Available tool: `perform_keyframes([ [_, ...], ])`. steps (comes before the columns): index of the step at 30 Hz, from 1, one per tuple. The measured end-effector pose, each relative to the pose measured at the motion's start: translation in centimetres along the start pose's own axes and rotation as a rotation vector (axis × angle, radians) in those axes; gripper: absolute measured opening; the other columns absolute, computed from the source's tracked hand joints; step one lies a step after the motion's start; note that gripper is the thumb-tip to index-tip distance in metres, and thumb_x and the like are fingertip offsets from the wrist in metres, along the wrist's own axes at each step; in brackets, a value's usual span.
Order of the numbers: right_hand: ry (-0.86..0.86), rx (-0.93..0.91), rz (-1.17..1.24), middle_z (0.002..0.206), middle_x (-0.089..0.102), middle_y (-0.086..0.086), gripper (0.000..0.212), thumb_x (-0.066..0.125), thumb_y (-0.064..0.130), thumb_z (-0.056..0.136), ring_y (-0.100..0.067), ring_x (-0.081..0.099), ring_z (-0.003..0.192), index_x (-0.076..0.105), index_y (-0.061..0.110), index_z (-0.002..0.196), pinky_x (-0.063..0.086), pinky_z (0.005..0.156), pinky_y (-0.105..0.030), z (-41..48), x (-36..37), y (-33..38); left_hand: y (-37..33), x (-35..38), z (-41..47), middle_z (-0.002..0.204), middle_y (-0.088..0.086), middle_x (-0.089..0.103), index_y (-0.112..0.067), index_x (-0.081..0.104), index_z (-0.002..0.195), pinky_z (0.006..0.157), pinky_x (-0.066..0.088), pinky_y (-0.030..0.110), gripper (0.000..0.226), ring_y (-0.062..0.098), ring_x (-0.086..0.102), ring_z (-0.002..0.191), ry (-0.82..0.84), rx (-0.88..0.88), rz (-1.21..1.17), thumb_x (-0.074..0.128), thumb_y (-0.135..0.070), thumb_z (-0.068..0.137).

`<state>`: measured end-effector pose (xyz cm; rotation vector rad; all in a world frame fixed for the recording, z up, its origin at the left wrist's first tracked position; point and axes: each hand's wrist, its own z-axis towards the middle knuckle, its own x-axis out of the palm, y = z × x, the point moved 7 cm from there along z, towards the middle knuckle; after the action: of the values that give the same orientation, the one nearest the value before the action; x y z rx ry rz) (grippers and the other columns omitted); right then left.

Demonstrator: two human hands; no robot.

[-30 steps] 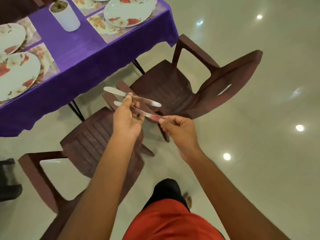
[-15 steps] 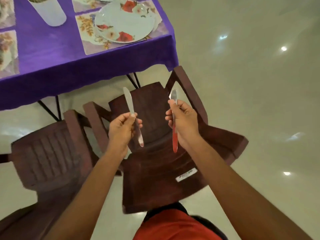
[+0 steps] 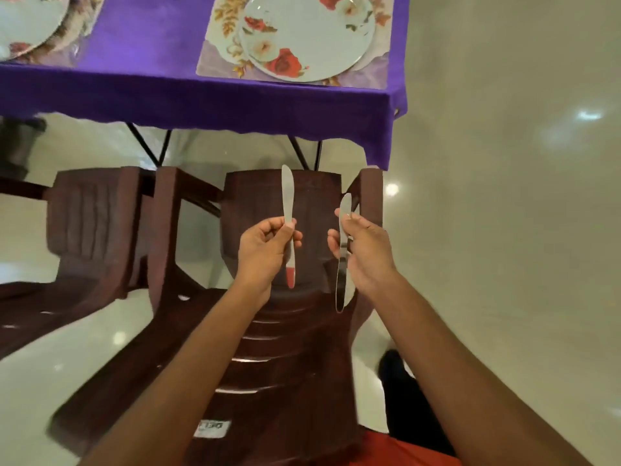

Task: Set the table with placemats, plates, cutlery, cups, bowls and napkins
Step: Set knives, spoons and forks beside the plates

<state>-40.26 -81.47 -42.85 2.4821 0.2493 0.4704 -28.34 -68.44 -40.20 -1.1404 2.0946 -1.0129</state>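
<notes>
Both hands have drawn closer together and squared up to the table since half a second ago, and the chair and placemat have slid to the middle of the head view. Now the left hand (image 3: pixel 265 250) pinches one butter knife (image 3: pixel 288 210) at its middle, the rounded silver blade pointing to 12 o'clock and the lower end, which shows a red reflection, hanging toward 6. Just beside it at 3 o'clock, the right hand (image 3: pixel 364 252) is closed around a second knife (image 3: pixel 342 264), likewise upright, one end above the fingers and the other below the palm. The two knives are apart, not touching.

Under both hands stands a dark brown plastic chair (image 3: pixel 279 348), with another chair (image 3: pixel 90 227) at 9 o'clock. At 12 o'clock the table's purple cloth (image 3: pixel 201 95) hangs over the edge; on it lies a floral placemat (image 3: pixel 218 52) bearing a pale plate with red roses (image 3: pixel 305 35). A second plate (image 3: pixel 23 25) shows at 10 o'clock, cut by the frame. Pale glossy floor (image 3: pixel 504 230) fills the 3 o'clock side, and an orange garment (image 3: pixel 396 449) appears at 6.
</notes>
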Motion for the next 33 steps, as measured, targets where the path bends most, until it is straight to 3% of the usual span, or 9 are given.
perform_keyframes([
  [2,0.017,-0.025,-0.121,0.092,0.069,-0.005,0.017,0.063,0.015,0.099,-0.014,0.065,0.076,0.075,0.012,0.110,0.057,0.068,-0.025,2.0,-2.1,2.6,0.0,3.3,0.2,0.080,0.001,0.073,-0.013,0.070,0.103,0.058,0.049,0.019,0.011,0.008,0.067,0.073,-0.045,-0.024,-0.052,0.063,-0.019,0.098],
  [7,-0.030,-0.079,-0.323,0.105,0.076,0.002,0.009,0.071,0.023,0.093,-0.017,0.070,0.100,0.074,0.028,0.099,0.057,0.092,-0.035,6.9,-6.1,9.7,-0.9,10.9,1.4,0.078,0.000,0.072,-0.016,0.071,0.098,0.064,0.051,0.024,0.008,0.009,0.067,0.073,-0.123,-0.120,-0.201,0.063,-0.018,0.097],
  [11,0.012,-0.189,-0.375,0.071,0.069,0.010,0.010,0.070,0.015,0.092,-0.006,0.061,0.065,0.075,0.023,0.087,0.052,0.071,-0.028,11.8,-5.3,16.6,-3.2,15.0,4.0,0.081,0.001,0.073,-0.015,0.071,0.103,0.068,0.051,0.025,0.011,0.010,0.067,0.076,-0.157,-0.126,-0.239,0.063,-0.019,0.097],
  [13,0.007,-0.248,-0.423,0.061,0.061,0.010,0.011,0.070,0.011,0.091,-0.006,0.051,0.056,0.076,0.019,0.085,0.048,0.068,-0.030,15.0,-4.2,20.0,-4.7,16.4,6.2,0.081,0.000,0.073,-0.017,0.071,0.101,0.070,0.052,0.026,0.010,0.009,0.067,0.076,-0.173,-0.111,-0.265,0.063,-0.020,0.097],
  [16,0.010,-0.314,-0.464,0.065,0.061,0.005,0.006,0.071,0.011,0.089,-0.007,0.050,0.054,0.076,0.012,0.087,0.051,0.067,-0.030,19.9,-1.5,24.9,-7.1,18.2,10.3,0.077,-0.001,0.072,-0.015,0.070,0.099,0.065,0.051,0.023,0.008,0.008,0.066,0.070,-0.202,-0.078,-0.299,0.062,-0.017,0.098],
  [20,0.034,-0.385,-0.534,0.069,0.066,-0.001,0.019,0.070,0.005,0.089,-0.013,0.058,0.057,0.070,0.018,0.075,0.055,0.061,-0.028,26.5,3.0,31.5,-10.4,20.6,16.6,0.074,0.004,0.068,-0.010,0.068,0.097,0.059,0.051,0.020,0.008,0.009,0.064,0.065,-0.228,-0.018,-0.316,0.060,-0.014,0.099],
  [28,0.038,-0.351,-0.661,0.066,0.066,-0.001,0.015,0.073,0.006,0.087,-0.010,0.058,0.052,0.072,0.015,0.075,0.053,0.061,-0.024,35.9,9.8,38.1,-15.4,23.1,24.2,0.074,0.004,0.069,-0.012,0.066,0.091,0.068,0.056,0.021,0.009,0.011,0.065,0.067,-0.304,-0.008,-0.260,0.061,-0.011,0.099],
  [33,0.097,-0.317,-0.806,0.069,0.071,-0.009,0.012,0.079,0.013,0.084,-0.015,0.065,0.059,0.072,0.016,0.075,0.060,0.076,-0.039,38.0,10.7,38.3,-17.4,23.6,26.6,0.079,0.006,0.071,-0.011,0.067,0.098,0.073,0.057,0.023,0.006,0.013,0.067,0.071,-0.350,-0.025,-0.252,0.062,-0.013,0.098],
])
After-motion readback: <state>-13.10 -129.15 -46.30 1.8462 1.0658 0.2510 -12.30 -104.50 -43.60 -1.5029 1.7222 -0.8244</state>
